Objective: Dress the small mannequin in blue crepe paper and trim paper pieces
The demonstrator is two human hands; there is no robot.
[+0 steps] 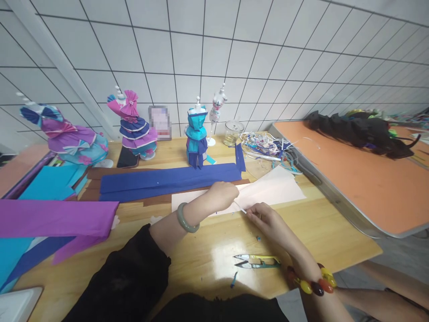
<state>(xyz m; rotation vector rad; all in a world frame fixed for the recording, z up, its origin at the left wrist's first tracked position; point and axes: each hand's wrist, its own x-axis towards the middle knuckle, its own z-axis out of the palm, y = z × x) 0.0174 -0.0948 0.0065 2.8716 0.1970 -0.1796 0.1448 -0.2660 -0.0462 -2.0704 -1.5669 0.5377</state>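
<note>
My left hand [223, 196], a green bangle on its wrist, is closed over the front of a pale pinkish-white paper sheet [276, 190]. A thin white strip [240, 207] runs from its fingers to my right hand [266, 219], which pinches the other end between thumb and fingers. The left fingertips are partly hidden. Just behind the left hand lies a long folded piece of dark blue crepe paper [167, 181] over brown paper [157, 200]. A pair of thread snips [257, 261] rests on the wooden table [187, 255], nearer to me.
Small dress forms in paper dresses [75, 138] [136, 129] [197, 136] stand at the back, beside a bare patterned form [217, 107]. A glass jar [233, 133] and heaped paper scraps [268, 145] are behind the sheet. Purple paper [56, 217] lies left; an orange-topped table [351, 179] adjoins right.
</note>
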